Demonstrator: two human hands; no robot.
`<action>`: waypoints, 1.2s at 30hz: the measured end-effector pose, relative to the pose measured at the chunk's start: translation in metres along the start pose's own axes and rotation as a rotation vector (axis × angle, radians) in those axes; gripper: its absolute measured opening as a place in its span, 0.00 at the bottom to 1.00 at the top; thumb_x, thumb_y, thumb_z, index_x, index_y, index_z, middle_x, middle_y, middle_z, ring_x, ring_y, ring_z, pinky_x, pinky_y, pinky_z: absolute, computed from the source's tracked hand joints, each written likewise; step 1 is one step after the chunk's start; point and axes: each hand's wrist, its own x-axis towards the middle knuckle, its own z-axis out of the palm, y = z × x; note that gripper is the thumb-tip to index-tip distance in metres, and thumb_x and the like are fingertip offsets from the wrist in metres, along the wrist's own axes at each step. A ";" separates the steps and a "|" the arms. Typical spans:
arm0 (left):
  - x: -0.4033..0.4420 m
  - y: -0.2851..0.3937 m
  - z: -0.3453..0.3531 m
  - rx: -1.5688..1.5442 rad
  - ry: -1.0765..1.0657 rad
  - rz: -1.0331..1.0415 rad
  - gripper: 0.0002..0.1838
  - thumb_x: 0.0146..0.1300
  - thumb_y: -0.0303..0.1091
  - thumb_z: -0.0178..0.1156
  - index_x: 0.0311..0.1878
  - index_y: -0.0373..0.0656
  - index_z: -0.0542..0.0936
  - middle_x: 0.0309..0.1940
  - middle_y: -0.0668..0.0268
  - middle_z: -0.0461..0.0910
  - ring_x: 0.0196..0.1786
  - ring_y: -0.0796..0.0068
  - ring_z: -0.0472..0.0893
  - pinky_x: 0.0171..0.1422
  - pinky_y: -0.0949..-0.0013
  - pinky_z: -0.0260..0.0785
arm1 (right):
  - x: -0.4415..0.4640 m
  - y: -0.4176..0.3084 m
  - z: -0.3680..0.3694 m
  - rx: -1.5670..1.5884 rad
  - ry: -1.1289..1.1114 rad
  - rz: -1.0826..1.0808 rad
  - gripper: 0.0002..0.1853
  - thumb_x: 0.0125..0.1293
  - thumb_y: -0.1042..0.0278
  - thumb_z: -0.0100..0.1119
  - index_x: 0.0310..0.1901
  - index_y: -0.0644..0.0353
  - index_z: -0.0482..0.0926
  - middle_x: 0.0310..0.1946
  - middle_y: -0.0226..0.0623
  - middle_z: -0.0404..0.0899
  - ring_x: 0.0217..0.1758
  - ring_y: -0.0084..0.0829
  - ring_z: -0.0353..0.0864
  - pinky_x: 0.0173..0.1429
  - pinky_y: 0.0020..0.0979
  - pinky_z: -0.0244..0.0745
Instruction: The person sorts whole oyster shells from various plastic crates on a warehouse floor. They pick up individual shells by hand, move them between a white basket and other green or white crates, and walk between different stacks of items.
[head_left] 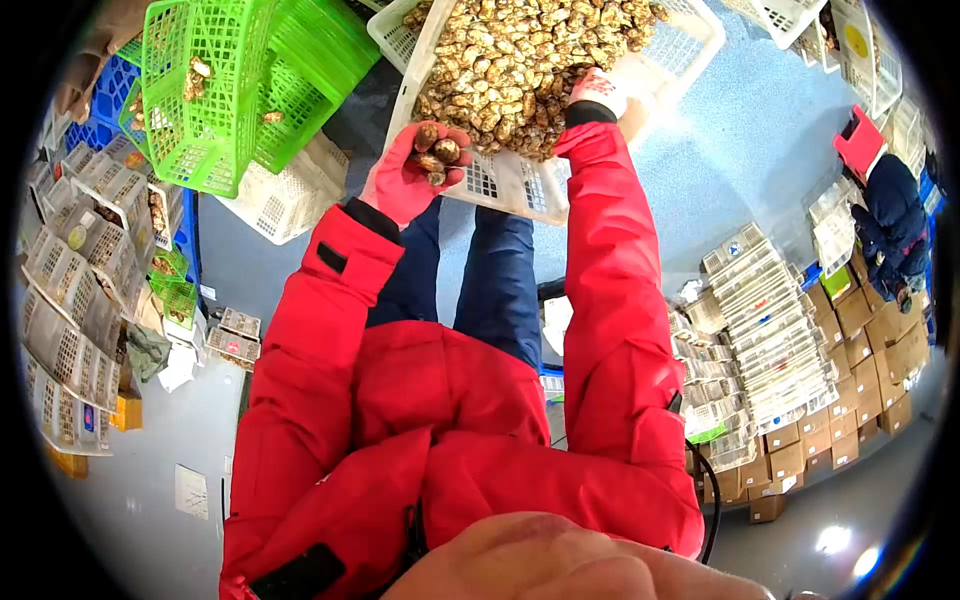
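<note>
My left hand point(402, 182), in a pinkish glove, is raised at the near left corner of a white plastic crate point(545, 195). Its fingers curl around several dark brown, rounded mottled pieces point(437, 152); their exact kind is unclear. Inside the crate lies a big heap of similar brown-and-cream pieces point(515, 75), each about thumb-sized. My right hand point(598, 90), gloved in white with red marks, reaches into the right side of this heap. Its fingertips are hidden among the pieces, so what they grip does not show.
Green crates point(205, 90) stand at the upper left, above a white crate point(290, 195). White crates point(75, 280) are stacked at far left. On the right are a long stack of white crates point(765, 330), cardboard boxes point(870, 370) and another person point(893, 220) in dark clothes.
</note>
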 end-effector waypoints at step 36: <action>-0.003 -0.005 -0.006 -0.088 0.054 -0.008 0.18 0.65 0.48 0.48 0.45 0.43 0.74 0.48 0.56 0.74 0.47 0.61 0.76 0.47 0.65 0.72 | -0.001 -0.040 -0.047 0.680 0.187 -0.030 0.30 0.53 0.54 0.61 0.56 0.60 0.69 0.46 0.44 0.77 0.47 0.41 0.77 0.50 0.36 0.72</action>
